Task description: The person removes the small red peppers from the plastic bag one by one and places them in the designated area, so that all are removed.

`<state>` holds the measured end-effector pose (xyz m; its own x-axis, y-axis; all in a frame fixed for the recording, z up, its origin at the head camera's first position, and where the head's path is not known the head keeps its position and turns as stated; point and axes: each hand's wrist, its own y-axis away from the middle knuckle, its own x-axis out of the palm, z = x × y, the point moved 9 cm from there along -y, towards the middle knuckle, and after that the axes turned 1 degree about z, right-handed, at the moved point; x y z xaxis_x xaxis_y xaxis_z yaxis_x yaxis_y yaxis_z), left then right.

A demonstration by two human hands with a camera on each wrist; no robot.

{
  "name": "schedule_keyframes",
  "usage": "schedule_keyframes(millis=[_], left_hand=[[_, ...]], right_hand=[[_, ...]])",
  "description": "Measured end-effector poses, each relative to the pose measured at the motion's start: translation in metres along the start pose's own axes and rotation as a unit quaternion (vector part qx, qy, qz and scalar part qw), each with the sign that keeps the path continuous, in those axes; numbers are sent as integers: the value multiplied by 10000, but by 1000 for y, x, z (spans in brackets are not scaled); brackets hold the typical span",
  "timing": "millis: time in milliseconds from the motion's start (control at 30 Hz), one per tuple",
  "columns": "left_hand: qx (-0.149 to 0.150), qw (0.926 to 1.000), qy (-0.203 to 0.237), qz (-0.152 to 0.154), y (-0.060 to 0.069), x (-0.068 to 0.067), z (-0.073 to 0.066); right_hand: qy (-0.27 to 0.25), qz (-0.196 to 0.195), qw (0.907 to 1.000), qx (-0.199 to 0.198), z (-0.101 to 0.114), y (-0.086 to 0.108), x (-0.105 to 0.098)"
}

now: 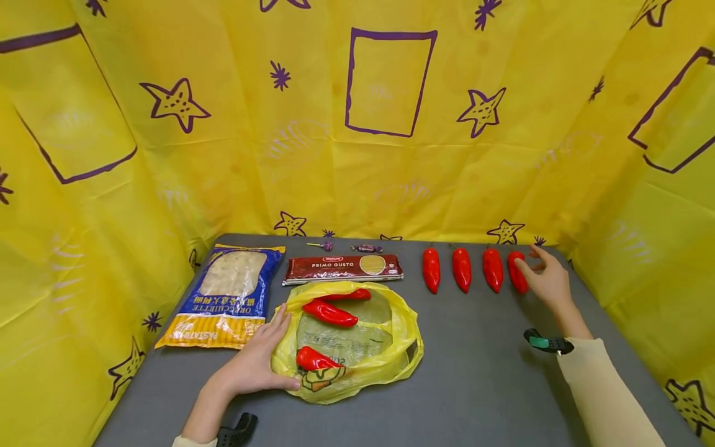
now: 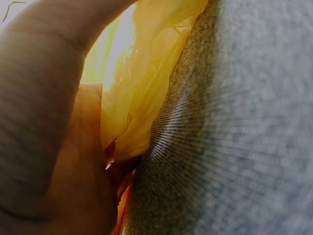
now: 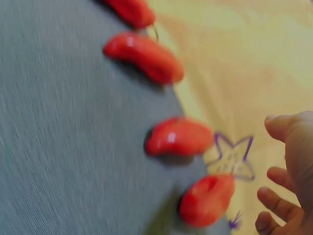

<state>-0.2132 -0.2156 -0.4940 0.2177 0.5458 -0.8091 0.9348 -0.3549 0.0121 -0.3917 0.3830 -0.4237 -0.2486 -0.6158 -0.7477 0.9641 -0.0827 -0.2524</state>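
Observation:
In the head view, my left hand (image 1: 257,357) rests against the left side of a yellow plastic bag (image 1: 410,323), thumb and fingers spread wide along its edge. The bag lies with its mouth wide, and three red peppers (image 1: 329,312) show inside it. In the left wrist view, the yellow plastic (image 2: 132,88) lies beside my hand. To the right, several red peppers stand in a row. My right hand (image 1: 550,282) reaches beside the rightmost pepper (image 1: 517,273), fingers parted. The right wrist view shows a gap between my fingers (image 3: 279,203) and that pepper (image 3: 208,199).
Left of the bag lies a blue and yellow pasta bag (image 1: 229,298). A long dark red pasta packet (image 1: 341,267) lies behind the bag, with a lollipop (image 1: 327,246) and a wrapped candy (image 1: 367,248) beyond it. Yellow patterned cloth (image 1: 385,180) encloses the grey table (image 1: 469,372).

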Motion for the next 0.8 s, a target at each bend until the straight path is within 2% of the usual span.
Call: schedule_keyframes(millis=[233,433,667,800], left_hand=[[20,10000,-23,1,0,2,1],[70,9999,-108,-77,-3,-2,0],[79,9999,-105,-54,-4,-2,-1],[27,10000,-58,25,-3,0,-1]], right_hand=[[-219,-340,9982,-446,50,22,1],[-614,-369,9932,-921,105,43,22],[-1153,79,9834,-1399,162,68,66],[-1473,478,9738,-1664,195,86,91]])
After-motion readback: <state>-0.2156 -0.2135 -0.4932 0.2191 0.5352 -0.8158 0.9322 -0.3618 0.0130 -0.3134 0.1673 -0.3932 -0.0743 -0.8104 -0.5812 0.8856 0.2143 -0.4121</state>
